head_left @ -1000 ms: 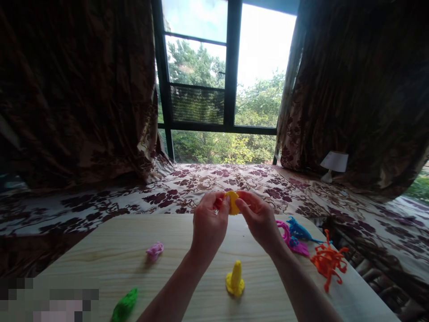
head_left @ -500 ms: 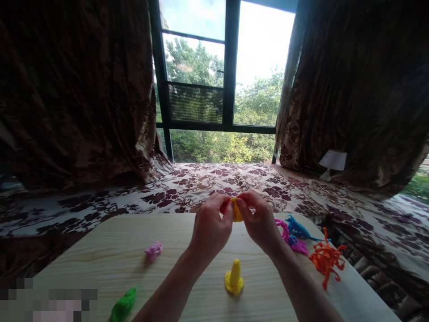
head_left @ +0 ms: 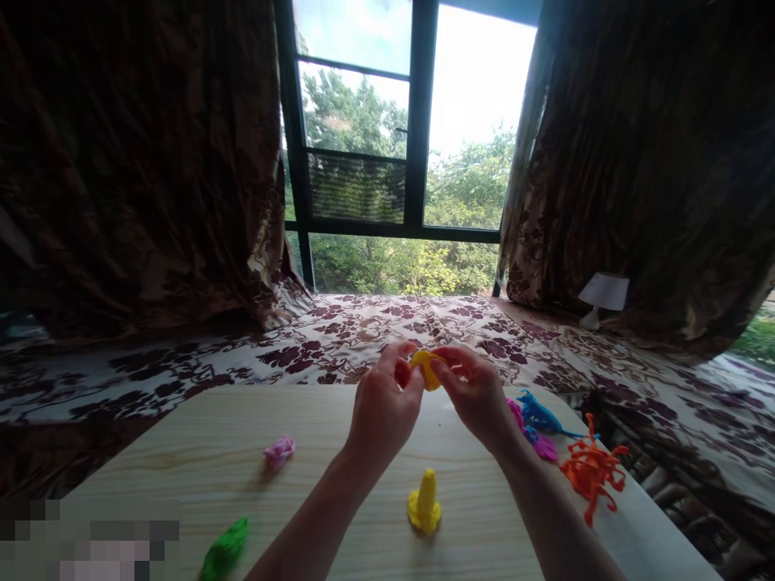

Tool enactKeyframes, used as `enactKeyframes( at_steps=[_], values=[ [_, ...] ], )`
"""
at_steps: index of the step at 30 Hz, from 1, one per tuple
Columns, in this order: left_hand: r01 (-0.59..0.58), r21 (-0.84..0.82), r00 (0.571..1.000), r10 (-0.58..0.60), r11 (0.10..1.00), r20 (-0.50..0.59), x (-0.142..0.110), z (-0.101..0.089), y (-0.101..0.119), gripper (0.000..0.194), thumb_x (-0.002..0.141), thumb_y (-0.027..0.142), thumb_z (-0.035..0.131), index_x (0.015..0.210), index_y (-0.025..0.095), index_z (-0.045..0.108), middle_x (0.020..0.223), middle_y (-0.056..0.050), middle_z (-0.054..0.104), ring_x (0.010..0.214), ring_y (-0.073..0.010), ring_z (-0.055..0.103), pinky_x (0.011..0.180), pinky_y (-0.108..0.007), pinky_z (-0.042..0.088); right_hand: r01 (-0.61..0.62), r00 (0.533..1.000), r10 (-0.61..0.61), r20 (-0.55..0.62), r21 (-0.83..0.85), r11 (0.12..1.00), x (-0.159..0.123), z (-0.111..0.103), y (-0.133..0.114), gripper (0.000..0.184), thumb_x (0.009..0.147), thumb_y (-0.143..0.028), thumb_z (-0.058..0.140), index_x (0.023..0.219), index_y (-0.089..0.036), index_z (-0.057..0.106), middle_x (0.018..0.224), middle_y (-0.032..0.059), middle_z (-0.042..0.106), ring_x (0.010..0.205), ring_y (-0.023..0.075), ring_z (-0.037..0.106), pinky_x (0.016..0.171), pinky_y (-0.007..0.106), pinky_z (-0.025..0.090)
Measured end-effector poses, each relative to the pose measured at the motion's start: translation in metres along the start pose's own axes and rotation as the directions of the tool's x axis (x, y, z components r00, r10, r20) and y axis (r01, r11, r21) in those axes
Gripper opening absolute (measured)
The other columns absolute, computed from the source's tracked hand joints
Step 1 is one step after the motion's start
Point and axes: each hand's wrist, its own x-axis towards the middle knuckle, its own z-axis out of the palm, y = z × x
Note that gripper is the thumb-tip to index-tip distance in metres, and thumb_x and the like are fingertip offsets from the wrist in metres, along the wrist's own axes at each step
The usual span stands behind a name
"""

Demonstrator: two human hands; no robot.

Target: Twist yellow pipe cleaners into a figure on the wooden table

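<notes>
While both hands pinch the small yellow piece (head_left: pixel 429 374) above the far edge of the table (head_left: pixel 211 420), the main risk is distortion. The left hand (head_left: pixel 384 411) and the right hand (head_left: pixel 481 403) are each closed narrow, thumb against fingers, on opposite sides of the piece. If the material is as soft as it looks, uneven thumb pressure could thin one side, and pulling the hands apart could tear it. The fingers hide part of the outline, so its full shape cannot be verified.

Because nothing visible supports the piece from below, a slack grip on either side could let it tilt or drop, possibly beyond the table edge.

A second hazard concerns the upright yellow form (head_left: pixel 427 502), a rod on a round, flared base, standing on the table between the left forearm (head_left: pixel 320 512) and the right forearm (head_left: pixel 538 504). Lowering a wrist carelessly could topple or dent it.

To the right, the magenta piece (head_left: pixel 543 446) lies partly hidden by the right arm, touching or close beside the blue piece (head_left: pixel 542 415); which cannot be told. An outward elbow swing could drag these, or snag the thin strands of the orange piece (head_left: pixel 592 468).
</notes>
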Motion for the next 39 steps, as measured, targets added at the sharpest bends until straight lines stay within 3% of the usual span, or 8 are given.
enactKeyframes(
  at_steps=[5,12,16,20,25,28,32,39],
  values=[
    [-0.140,0.099,0.988,0.133,0.985,0.072,0.002,-0.007,0.002,0.018,0.080,0.029,0.049,0.094,0.022,0.059,0.086,-0.001,0.060,0.077,-0.0138,0.055,0.072,-0.027,0.043,0.145,0.989,-0.144,0.014,-0.149,0.978,-0.001,-0.004,-0.004,0.013,0.079,-0.017,0.053,0.086,-0.020,0.063,0.085,0.0023,0.061,0.076,0.0150,0.057,0.068,0.027,0.047],
    [-0.190,0.198,0.978,0.169,0.962,0.121,0.001,-0.010,0.003,0.010,0.080,0.022,0.047,0.077,0.021,0.056,0.073,0.001,0.057,0.071,-0.0140,0.052,0.071,-0.028,0.041,0.185,0.983,-0.178,0.051,-0.243,0.952,-0.003,-0.003,-0.006,0.010,0.077,-0.011,0.054,0.079,-0.020,0.059,0.078,0.0010,0.058,0.076,0.0159,0.054,0.070,0.029,0.044],
    [-0.222,0.271,0.974,0.202,0.936,0.100,-0.003,-0.008,0.009,0.012,0.079,0.020,0.046,0.072,0.021,0.056,0.070,0.001,0.056,0.072,-0.0151,0.050,0.073,-0.029,0.039,0.137,0.990,-0.140,-0.003,-0.176,0.975,-0.007,0.003,-0.007,0.010,0.077,-0.011,0.052,0.074,-0.019,0.057,0.076,0.0008,0.057,0.073,0.0152,0.054,0.067,0.027,0.045],
    [-0.189,0.257,0.981,0.192,0.948,0.013,-0.008,0.001,0.012,0.012,0.080,0.021,0.045,0.078,0.020,0.057,0.075,-0.001,0.057,0.075,-0.0157,0.052,0.075,-0.030,0.040,-0.004,0.998,0.004,-0.062,-0.011,1.000,-0.006,0.006,-0.003,0.006,0.078,-0.017,0.053,0.076,-0.018,0.058,0.075,0.0012,0.060,0.069,0.0149,0.057,0.062,0.026,0.047],
    [-0.004,0.091,1.000,0.007,0.996,-0.030,-0.004,0.004,-0.001,0.019,0.079,0.026,0.048,0.097,0.023,0.054,0.072,0.002,0.059,0.066,-0.0130,0.055,0.065,-0.026,0.043,-0.099,0.994,0.095,0.053,0.076,0.992,-0.001,0.001,0.005,0.025,0.077,-0.025,0.058,0.101,-0.020,0.058,0.088,0.0032,0.065,0.077,0.0169,0.061,0.070,0.030,0.050],
    [0.025,0.025,1.000,-0.025,0.999,0.002,0.001,0.000,-0.008,0.027,0.079,0.027,0.049,0.105,0.025,0.053,0.076,0.002,0.061,0.068,-0.0126,0.057,0.067,-0.026,0.045,-0.053,0.998,0.053,0.046,0.000,0.999,-0.001,-0.001,0.007,0.017,0.077,-0.023,0.058,0.093,-0.019,0.061,0.086,0.0038,0.065,0.075,0.0169,0.061,0.070,0.030,0.050],
    [-0.074,0.054,0.996,0.071,0.996,0.045,0.004,-0.005,-0.008,0.020,0.079,0.028,0.050,0.096,0.024,0.060,0.091,-0.001,0.061,0.083,-0.0146,0.056,0.077,-0.028,0.044,0.040,0.999,-0.037,0.033,-0.088,0.995,-0.002,-0.001,0.005,0.010,0.079,-0.020,0.055,0.086,-0.019,0.062,0.081,0.0024,0.062,0.072,0.0153,0.059,0.068,0.028,0.048],
    [-0.176,0.077,0.978,0.166,0.981,0.129,0.004,-0.011,-0.003,0.015,0.079,0.020,0.047,0.086,0.022,0.060,0.081,0.000,0.060,0.079,-0.0139,0.055,0.073,-0.027,0.042,0.149,0.982,-0.127,0.139,-0.159,0.976,-0.002,-0.007,-0.001,0.010,0.079,-0.016,0.056,0.086,-0.020,0.062,0.082,0.0007,0.059,0.073,0.0138,0.055,0.067,0.026,0.045]
  ],
)
